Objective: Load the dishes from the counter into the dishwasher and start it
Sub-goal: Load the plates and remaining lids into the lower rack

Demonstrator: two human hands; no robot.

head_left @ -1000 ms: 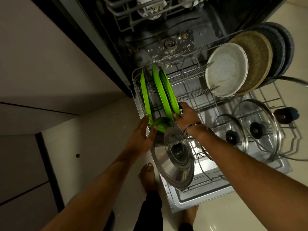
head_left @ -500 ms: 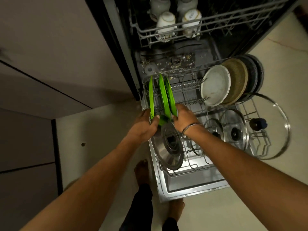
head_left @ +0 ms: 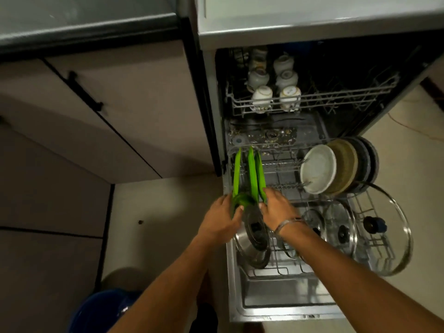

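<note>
The dishwasher's lower rack (head_left: 374,239) is pulled out over the open door. Three green plates (head_left: 252,174) stand upright in its left rear corner. Just in front of them sits a small green bowl (head_left: 242,200). My left hand (head_left: 222,221) grips the bowl's left side with the thumb over its rim. My right hand (head_left: 276,209) closes on the lower edge of the rightmost green plate, right beside the bowl. A steel lid (head_left: 254,243) leans in the rack under both hands.
A white plate (head_left: 317,169) and darker plates behind it stand at the rack's right rear. Glass lids (head_left: 341,228) and a large glass lid (head_left: 396,239) fill the right side. Cups (head_left: 274,92) sit in the upper rack. A blue bucket (head_left: 101,311) stands on the floor at lower left.
The view has pulled back and tilted up, showing the upper rack and countertop. My left hand has closed in on the green bowl; my right hand stays at the green plate.
</note>
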